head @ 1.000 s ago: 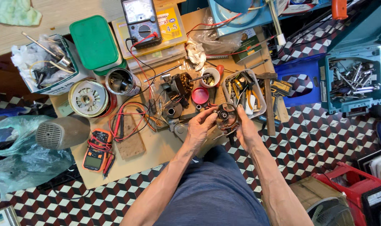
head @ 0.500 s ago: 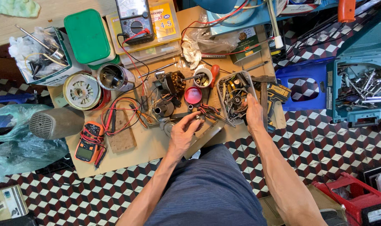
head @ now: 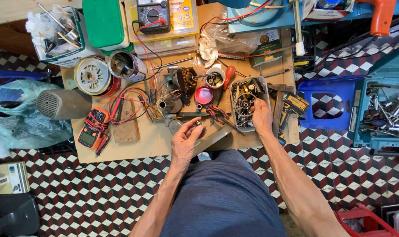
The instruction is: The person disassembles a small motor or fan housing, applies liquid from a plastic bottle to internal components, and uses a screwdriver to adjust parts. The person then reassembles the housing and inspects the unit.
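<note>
My left hand point(head: 187, 141) hovers palm-up over the near edge of the wooden table point(head: 155, 140), fingers half curled, pinching a small round metal part point(head: 198, 123) between thumb and fingertips; it's too small for me to tell which way it points. My right hand point(head: 261, 117) reaches into the grey parts tray point(head: 234, 117), whose long axis runs away from me, fingers loosely bent among the hardware. I can't tell whether they grasp anything. Red-handled pliers point(head: 217, 115) lie between my hands.
</note>
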